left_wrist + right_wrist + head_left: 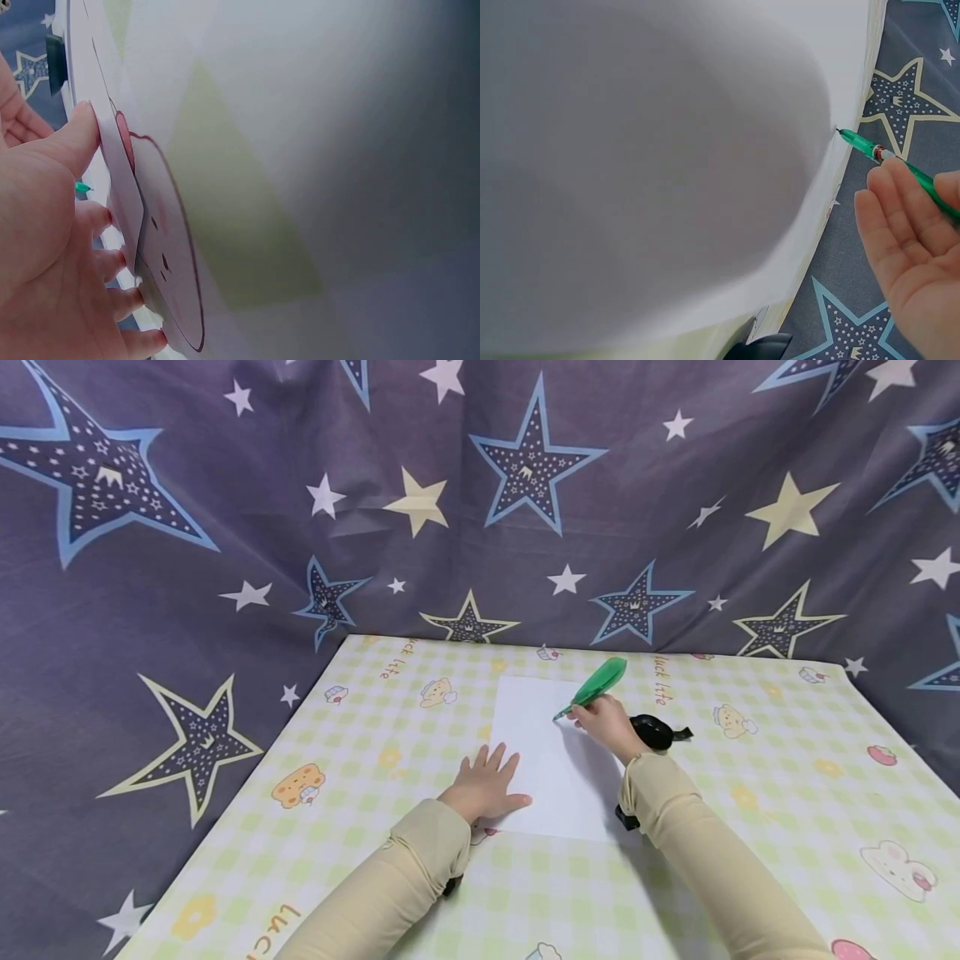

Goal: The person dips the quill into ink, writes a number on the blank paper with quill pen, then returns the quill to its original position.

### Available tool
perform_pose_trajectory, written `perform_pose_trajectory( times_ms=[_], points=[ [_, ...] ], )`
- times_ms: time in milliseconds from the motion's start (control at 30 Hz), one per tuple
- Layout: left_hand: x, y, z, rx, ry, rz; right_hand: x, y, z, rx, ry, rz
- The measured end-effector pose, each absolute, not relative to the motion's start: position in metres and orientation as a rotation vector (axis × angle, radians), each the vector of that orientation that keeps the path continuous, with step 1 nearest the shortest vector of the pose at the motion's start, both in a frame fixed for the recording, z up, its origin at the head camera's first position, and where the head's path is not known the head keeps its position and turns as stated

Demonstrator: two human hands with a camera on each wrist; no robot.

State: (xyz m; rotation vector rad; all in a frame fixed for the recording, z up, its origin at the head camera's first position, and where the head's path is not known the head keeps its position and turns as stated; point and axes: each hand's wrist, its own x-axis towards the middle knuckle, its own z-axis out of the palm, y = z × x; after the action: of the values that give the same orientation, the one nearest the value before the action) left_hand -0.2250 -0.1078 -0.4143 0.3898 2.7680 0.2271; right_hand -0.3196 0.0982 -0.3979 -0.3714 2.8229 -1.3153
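Observation:
A white sheet of paper (536, 710) lies on the table. My right hand (606, 723) pinches a green pen (567, 707) topped with a green feather-shaped piece (604, 677). In the right wrist view the pen's dark tip meets the paper near its far side, with the green barrel (861, 142) slanting back to the fingers. My left hand (487, 783) rests with spread fingers on the paper's left edge. From the left wrist, the thumb (81, 133) and fingertips press along the sheet's edge.
A checkered tablecloth (360, 727) with cartoon prints covers the table. Black straps from the wrist gear (651, 732) show beside the right wrist. Behind the table hangs a dark curtain (405, 435) with stars.

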Motion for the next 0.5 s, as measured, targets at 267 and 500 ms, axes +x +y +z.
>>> perform_pose_trajectory(
  times_ms=[267, 500],
  points=[
    [-0.2249, -0.1075, -0.4143, 0.39, 2.772, 0.229, -0.3181, 0.0991, -0.3982, -0.411, 2.84, -1.308],
    [-0.2247, -0.1075, -0.4136, 0.383, 2.769, 0.235, -0.318, 0.1002, -0.399, -0.405, 2.826, -1.304]
  ],
)
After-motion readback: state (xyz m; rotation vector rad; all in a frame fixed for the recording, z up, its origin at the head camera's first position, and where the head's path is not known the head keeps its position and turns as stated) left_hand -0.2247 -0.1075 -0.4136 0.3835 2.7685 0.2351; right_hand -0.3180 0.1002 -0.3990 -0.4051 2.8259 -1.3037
